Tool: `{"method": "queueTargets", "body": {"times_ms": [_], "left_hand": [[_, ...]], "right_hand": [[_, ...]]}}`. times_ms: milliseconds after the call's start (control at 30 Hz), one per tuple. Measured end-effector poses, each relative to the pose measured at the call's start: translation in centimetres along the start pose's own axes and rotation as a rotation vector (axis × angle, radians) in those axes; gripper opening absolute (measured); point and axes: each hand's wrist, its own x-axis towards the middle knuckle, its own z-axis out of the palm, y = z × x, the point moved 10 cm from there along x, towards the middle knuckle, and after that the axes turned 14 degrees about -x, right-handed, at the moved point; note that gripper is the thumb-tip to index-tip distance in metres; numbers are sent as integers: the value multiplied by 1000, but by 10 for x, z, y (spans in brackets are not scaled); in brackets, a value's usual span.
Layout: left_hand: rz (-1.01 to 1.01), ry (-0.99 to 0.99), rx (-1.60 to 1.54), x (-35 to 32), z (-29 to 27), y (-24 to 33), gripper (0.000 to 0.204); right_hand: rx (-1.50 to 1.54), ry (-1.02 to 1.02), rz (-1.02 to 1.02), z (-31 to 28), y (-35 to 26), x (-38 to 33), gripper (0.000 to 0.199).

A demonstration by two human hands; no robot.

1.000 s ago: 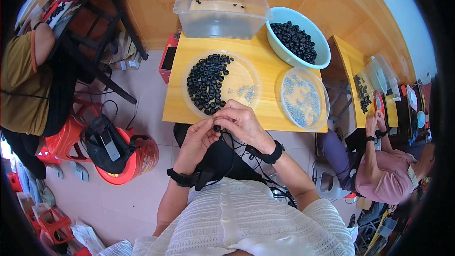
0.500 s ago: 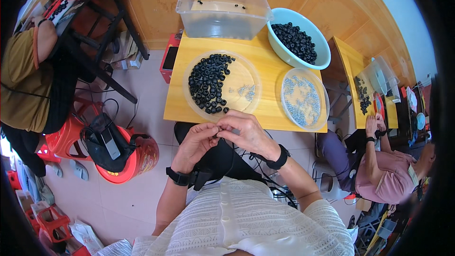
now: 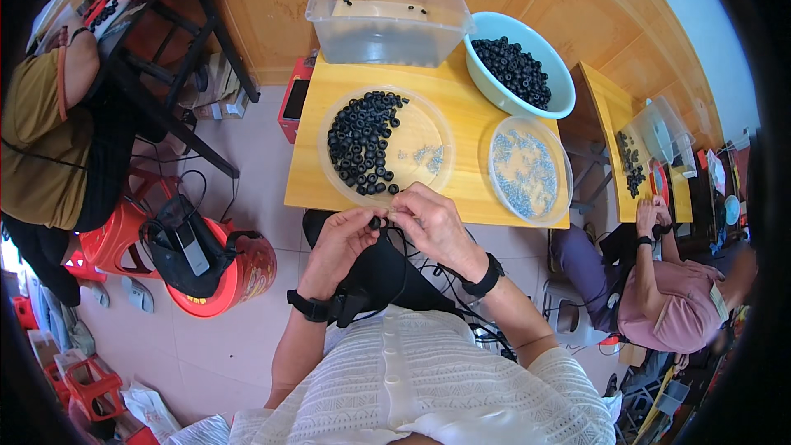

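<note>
Just off the near edge of the table, my left hand (image 3: 339, 249) pinches a small black ring-shaped part (image 3: 376, 222) between thumb and fingertips. My right hand (image 3: 434, 229) is close beside it, thumb and forefinger pressed together; whatever is between them is too small to make out. Beyond my hands lies a round clear plastic tray (image 3: 428, 118). Its left side holds a heap of black ring-shaped parts (image 3: 361, 138), while a few small silvery pieces (image 3: 428, 157) lie toward its right. Another round clear tray (image 3: 568, 189), to the right, has many small silvery pieces (image 3: 523, 166) spread in it.
A clear plastic bin (image 3: 387, 41) and a light blue basin (image 3: 568, 107) full of black parts stand at the back of the wooden table (image 3: 465, 128). Left are a red bucket (image 3: 257, 276) and dark stool (image 3: 177, 74). People sit at either side; cables hang near my legs.
My fingertips have parted slightly, and the black part now shows in my left hand. My right hand has turned a little. A person at the left has shifted, revealing more of a pink basket.
</note>
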Motion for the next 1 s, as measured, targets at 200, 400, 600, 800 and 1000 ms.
{"method": "queueTargets", "body": {"times_ms": [200,400,600,800,1000], "left_hand": [[29,4,-15,-1,3,7,21],[72,-20,-11,-2,5,11,24],[252,-27,214,-7,18,23,21],[294,-76,365,-8,26,22,21],[278,-122,473,-9,32,20,17]], "right_hand": [[-5,16,33,-2,8,-3,10],[7,21,61,1,11,-4,8],[241,-25,217,12,23,-11,8],[332,-113,301,20,27,-16,11],[336,-255,298,24,30,-17,15]]}}
